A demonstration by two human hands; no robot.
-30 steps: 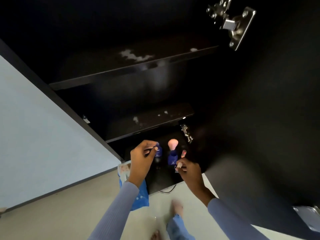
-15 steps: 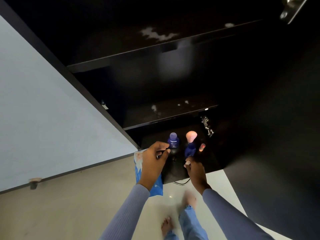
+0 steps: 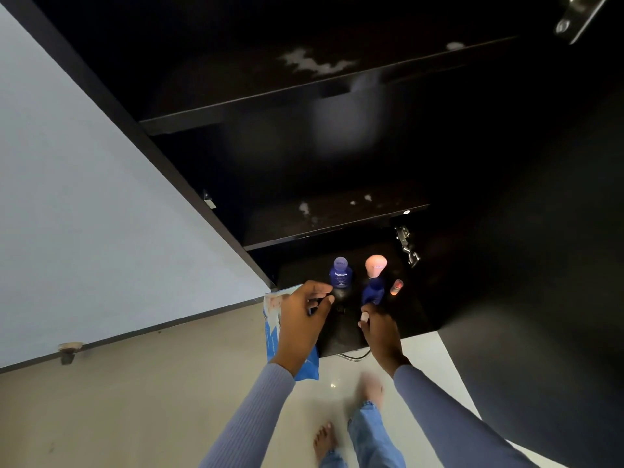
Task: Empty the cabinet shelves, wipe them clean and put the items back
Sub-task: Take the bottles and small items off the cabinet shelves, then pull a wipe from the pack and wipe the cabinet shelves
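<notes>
I look down into a dark cabinet with two bare shelves, an upper shelf (image 3: 270, 96) and a middle shelf (image 3: 337, 221), both marked with pale smudges. On the glossy bottom shelf (image 3: 408, 319) stand a blue bottle with a purple cap (image 3: 341, 273), a blue bottle with a pink cap (image 3: 374, 278) and a small red-tipped item (image 3: 396, 287). My left hand (image 3: 300, 319) is pinched beside the purple-capped bottle's base; whether it holds anything is hidden. My right hand (image 3: 380, 329) grips the foot of the pink-capped bottle.
A blue wipes pack (image 3: 271, 315) stands behind my left hand at the cabinet's front corner. The open dark door (image 3: 540, 265) fills the right side, with hinges (image 3: 407, 246) on the frame. A pale wall (image 3: 84, 197) is on the left. My bare feet (image 3: 371, 390) stand on the light floor.
The view has tilted down and closer to the bottom shelf. Both hands stay at the two bottles, and my left fingers have slid from the purple cap toward the bottle's base.
</notes>
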